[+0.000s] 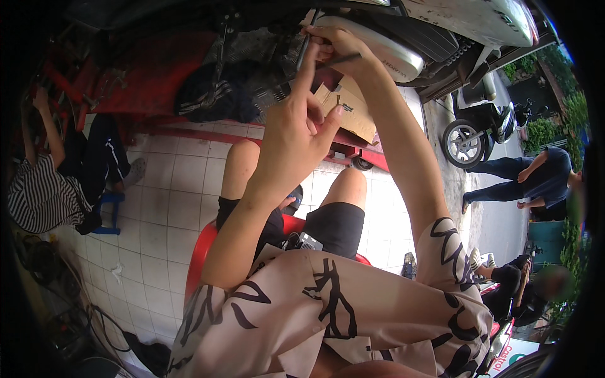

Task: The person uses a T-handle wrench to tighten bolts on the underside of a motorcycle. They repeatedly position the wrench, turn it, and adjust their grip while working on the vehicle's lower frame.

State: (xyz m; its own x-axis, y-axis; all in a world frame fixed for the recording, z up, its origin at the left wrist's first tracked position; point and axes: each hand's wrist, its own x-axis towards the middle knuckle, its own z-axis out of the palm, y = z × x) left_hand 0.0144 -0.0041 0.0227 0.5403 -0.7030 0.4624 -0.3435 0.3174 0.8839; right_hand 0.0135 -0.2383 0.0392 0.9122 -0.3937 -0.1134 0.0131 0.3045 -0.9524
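Note:
My right hand (340,43) is raised to the scooter's underside, its fingers closed at a thin grey rod (304,53). My left hand (293,123) is just below, index finger stretched up to the right fingertips and thumb held apart; its other fingers are partly curled. A small brass-coloured screw (338,100) shows by the left thumb tip, in front of an opened cardboard box (356,110); whether the thumb touches it is unclear. Above the box is the scooter's silver engine cover (378,50). A dark strip (340,62) crosses below my right hand.
I sit on a red plastic chair (200,252) on white tiles (189,179). A red lift frame (208,133) runs under the scooter, with dark cloth (217,94) on it. Another person in stripes (47,195) works at left. A person (542,179) stands outside near a parked motorbike (466,142).

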